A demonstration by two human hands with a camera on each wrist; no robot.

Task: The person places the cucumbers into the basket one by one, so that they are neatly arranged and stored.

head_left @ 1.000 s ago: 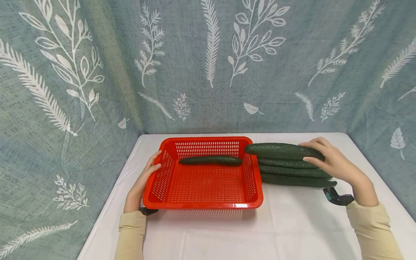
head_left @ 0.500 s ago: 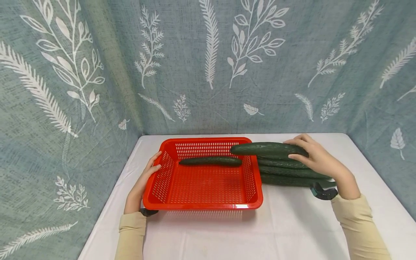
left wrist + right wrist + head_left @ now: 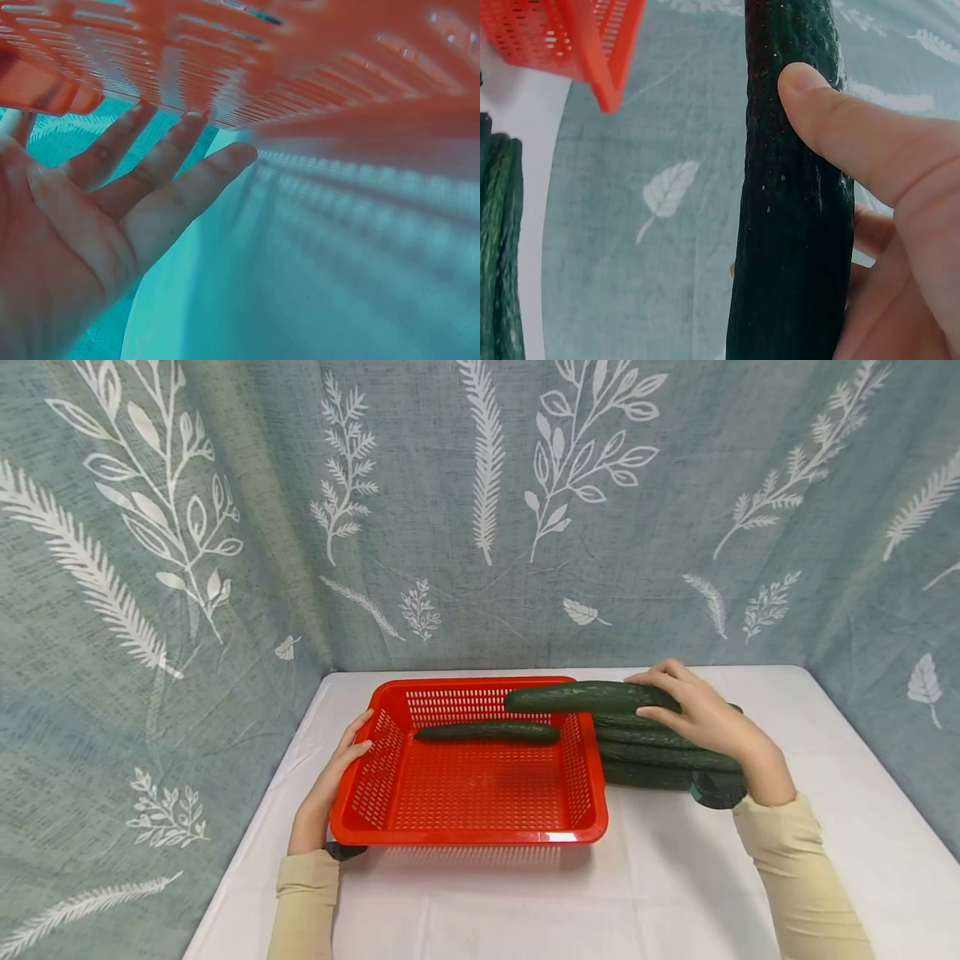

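One cucumber (image 3: 566, 697) above basket rim (image 3: 597, 781)

Green cucumber (image 3: 577, 697) — level, partly over red basket (image 3: 465, 837).

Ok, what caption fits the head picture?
Right hand holds one cucumber; a second cucumber lies in the red basket.

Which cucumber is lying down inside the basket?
The cucumber lying toward the far side of the red basket. The right hand holds another cucumber raised; the others lie outside, right of the basket.
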